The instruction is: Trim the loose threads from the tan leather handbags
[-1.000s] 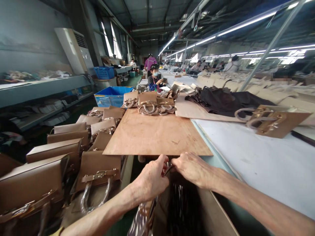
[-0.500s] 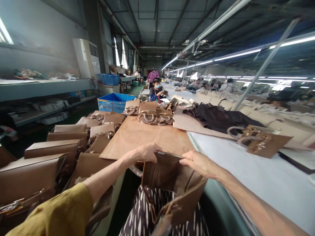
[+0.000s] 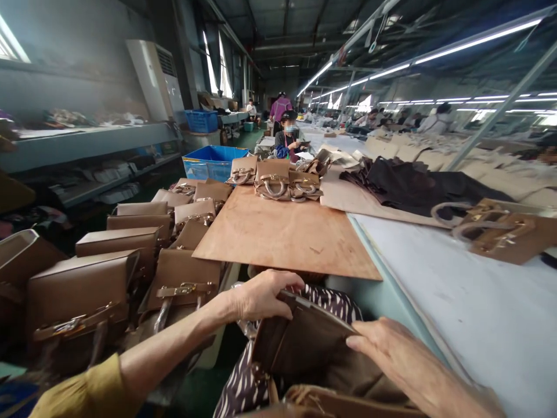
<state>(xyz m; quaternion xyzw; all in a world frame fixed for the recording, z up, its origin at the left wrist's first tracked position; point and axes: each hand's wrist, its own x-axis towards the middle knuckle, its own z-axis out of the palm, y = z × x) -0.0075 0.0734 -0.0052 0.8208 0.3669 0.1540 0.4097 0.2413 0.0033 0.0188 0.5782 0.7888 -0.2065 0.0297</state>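
Observation:
A brown handbag (image 3: pixel 322 342) lies open over my lap, its dark lining facing up. My left hand (image 3: pixel 265 295) pinches the upper left part of its rim between thumb and fingers. Farther along the same rim, on the right, my right hand (image 3: pixel 387 348) grips the edge with the thumb on top. A wrapped handle shows beside the bag's left side, partly behind my left hand. The near part of the bag runs out of the bottom of the view.
Rows of brown handbags (image 3: pixel 87 273) stand at the left. Ahead is a wooden board (image 3: pixel 282 232) with bags at its far end, near a blue crate (image 3: pixel 213 164). Dark material (image 3: pixel 426 186) and another bag (image 3: pixel 505 229) lie right. A person (image 3: pixel 287 139) sits beyond.
The bag and both hands are lower and nearer in view, and the bag's opening is tilted more toward me. The view has shifted, showing more of the bags on the left.

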